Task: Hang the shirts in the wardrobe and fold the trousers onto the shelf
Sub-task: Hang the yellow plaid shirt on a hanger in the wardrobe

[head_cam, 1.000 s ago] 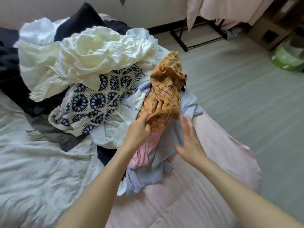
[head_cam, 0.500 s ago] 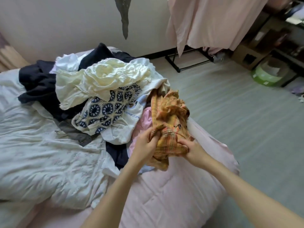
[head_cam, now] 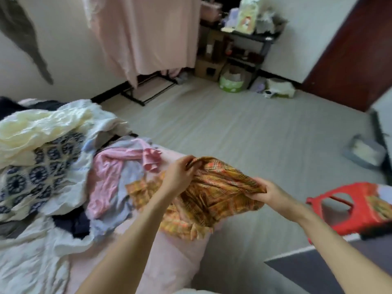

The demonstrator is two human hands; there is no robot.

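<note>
**Ana:** Head view, both forearms reaching forward and down from the bottom edge. How do the hands sit?

**Ben:** The left hand [head_cam: 180, 177] has its fingers curled, pinching a bunched fold of the orange plaid shirt [head_cam: 214, 194] at its upper edge. The right hand [head_cam: 269, 194] grips the other end, fingers wrapped round a gathered corner, knuckles turned toward the camera.

**Ana:** And the shirt itself?

**Ben:** Stretched crumpled between the two hands, lifted off the pile, sagging below them. Its lower part hangs over the corner of the bed [head_cam: 169, 262], and one plaid piece trails just left of the left wrist.

**Ana:** Beyond the left hand?

**Ben:** Just beside it lie a pink garment [head_cam: 106, 177] and a pale blue one [head_cam: 127, 187]; farther left a blue-and-white patterned cloth [head_cam: 31, 172] and a cream one [head_cam: 42, 126] heaped on top. Something dark [head_cam: 76, 223] pokes out underneath; whether trousers or not, I cannot tell.

**Ana:** Past the right hand?

**Ben:** A red plastic stool [head_cam: 339, 209] near the right forearm, partly cut off at the frame edge. Well beyond both hands, pink fabric [head_cam: 148, 32] hangs on a black rack [head_cam: 137, 96]. Everything is blurred, so the shirt's collar and sleeves are hard to make out.
</note>
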